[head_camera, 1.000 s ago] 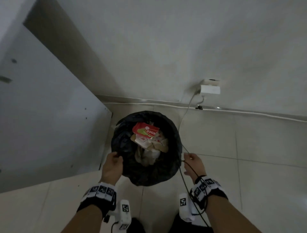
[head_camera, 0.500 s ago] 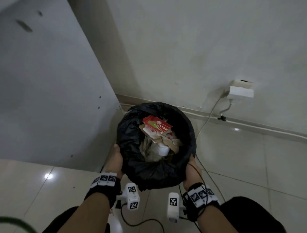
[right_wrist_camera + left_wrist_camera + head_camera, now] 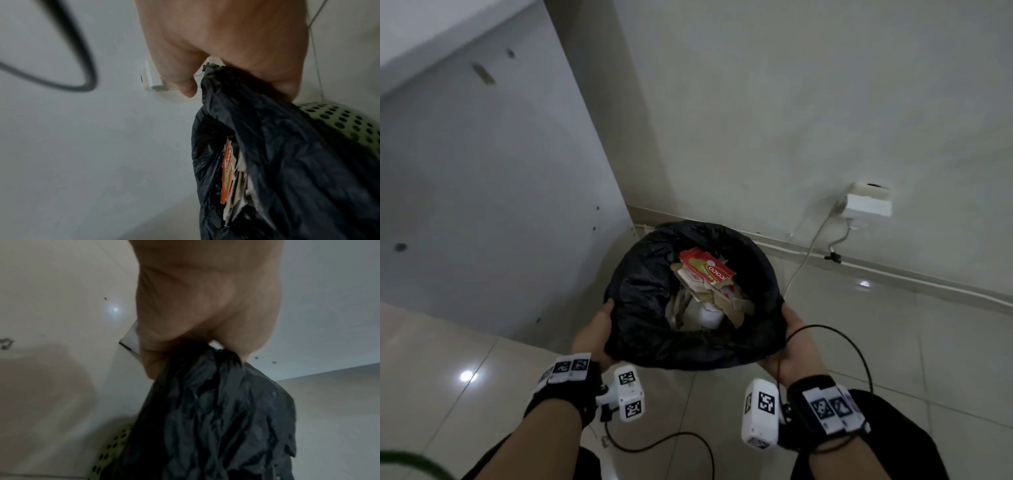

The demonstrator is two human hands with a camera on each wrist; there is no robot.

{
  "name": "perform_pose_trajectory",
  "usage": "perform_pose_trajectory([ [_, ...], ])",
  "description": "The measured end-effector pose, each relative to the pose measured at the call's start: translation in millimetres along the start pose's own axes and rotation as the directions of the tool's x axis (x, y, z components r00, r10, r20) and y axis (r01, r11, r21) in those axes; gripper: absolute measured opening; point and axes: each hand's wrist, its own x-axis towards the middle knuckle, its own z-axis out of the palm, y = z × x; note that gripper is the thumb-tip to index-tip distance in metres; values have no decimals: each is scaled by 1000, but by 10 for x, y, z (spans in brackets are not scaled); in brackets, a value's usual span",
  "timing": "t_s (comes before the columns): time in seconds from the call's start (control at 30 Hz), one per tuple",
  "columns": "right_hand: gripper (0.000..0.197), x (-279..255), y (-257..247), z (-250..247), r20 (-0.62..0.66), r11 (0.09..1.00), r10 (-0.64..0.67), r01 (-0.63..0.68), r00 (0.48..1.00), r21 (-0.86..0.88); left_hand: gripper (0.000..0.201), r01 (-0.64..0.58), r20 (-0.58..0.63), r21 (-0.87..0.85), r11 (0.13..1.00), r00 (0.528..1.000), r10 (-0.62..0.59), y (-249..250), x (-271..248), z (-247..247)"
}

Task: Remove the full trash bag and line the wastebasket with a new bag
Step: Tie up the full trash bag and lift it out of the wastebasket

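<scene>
A black trash bag (image 3: pixel 647 298) stuffed with paper scraps and a red carton (image 3: pixel 705 269) lines a pale green perforated wastebasket (image 3: pixel 349 120) on the tiled floor. My left hand (image 3: pixel 599 329) grips the bag's rim on its left side, and the left wrist view shows its fingers bunched round black plastic (image 3: pixel 216 386). My right hand (image 3: pixel 796 337) grips the rim on the right side, where the plastic (image 3: pixel 267 129) gathers under its fingers. The basket (image 3: pixel 115 449) shows only in the wrist views, below the bag.
A grey cabinet panel (image 3: pixel 482 205) stands close on the left and a wall (image 3: pixel 791 120) behind. A white socket box (image 3: pixel 866 202) with thin cables sits low on the wall. A black cable (image 3: pixel 835 335) loops by my right wrist.
Both hands moved from beside the basket onto the bag's rim and took hold of it. The rim is now gathered inward. The head view has come closer.
</scene>
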Motion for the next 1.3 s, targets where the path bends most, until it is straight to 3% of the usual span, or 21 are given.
perform_pose_trajectory([
  [0.07, 39, 4, -88, 57, 4, 996, 20, -19, 1000, -89, 101, 24, 45, 196, 980, 998, -34, -96, 356, -127],
  [0.13, 34, 10, -151, 105, 24, 1000, 2, -1, 1000, -20, 106, -10, 9, 317, 948, 1000, 8, -88, 495, -161],
  [0.23, 35, 44, -153, 147, 60, 998, -11, 7, 998, 63, 85, -144, -66, 482, 864, 978, 199, 113, 28, 10],
  [0.37, 37, 43, 14, 148, 108, 996, 93, -93, 990, -3, 61, -206, -169, 540, 816, 923, 345, 249, -562, 268],
  [0.43, 44, 89, 56, 145, 72, 993, 95, -89, 993, -80, 53, -298, -158, 490, 819, 894, 420, 249, -673, 306],
  [0.5, 48, 178, 17, 141, 40, 994, 65, -61, 997, -95, 63, -295, -109, 384, 875, 926, 360, 272, -613, 301],
  [0.57, 47, 198, -78, 144, 22, 999, 28, -27, 999, -26, 76, -176, -30, 169, 970, 982, 184, 303, -583, 304],
  [0.6, 46, 214, -138, 116, 43, 1000, 15, -16, 999, 8, 68, -119, 40, 16, 993, 992, 118, 310, -557, 300],
  [0.67, 45, 166, -215, 98, 102, 1000, 12, -14, 995, 14, 51, -59, 182, -210, 976, 978, 98, 345, -596, 317],
  [0.7, 44, 150, -238, 108, 112, 1000, 15, -13, 994, -15, 53, -57, 211, -290, 955, 970, 122, 381, -612, 323],
  [0.83, 29, 208, -475, 239, 106, 990, -138, 140, 985, -15, 52, -127, 132, -282, 951, 977, 169, 627, -631, 286],
  [0.9, 19, 292, -643, 351, 88, 963, -269, 271, 959, -8, 47, -279, 47, -277, 919, 952, 303, 782, -593, 238],
  [0.97, 14, 318, -698, 485, 97, 922, -338, 350, 936, -163, 46, -386, 32, -283, 878, 911, 411, 895, -595, 236],
  [1.07, 37, 380, -703, 612, 159, 879, -264, 305, 951, -367, 38, -329, 168, -297, 896, 906, 388, 960, -598, 292],
  [1.13, 18, 300, -803, 714, 163, 796, -410, 439, 897, -416, 29, -334, 197, -205, 920, 907, 373, 1020, -616, 352],
  [1.17, 13, 236, -872, 755, 193, 729, -507, 537, 840, -425, 22, -410, 152, -165, 897, 888, 434, 1069, -618, 357],
  [1.2, 13, 149, -931, 807, 240, 655, -592, 633, 769, -412, 15, -524, 103, -159, 837, 834, 542, 1123, -616, 346],
  [1.27, 17, -89, -968, 842, 363, 513, -705, 792, 609, -331, 24, -722, 19, -202, 662, 673, 740, 1198, -713, 292],
  [1.3, 21, -180, -959, 830, 398, 460, -732, 832, 553, -309, 26, -763, -5, -263, 590, 613, 790, 1213, -779, 274],
])
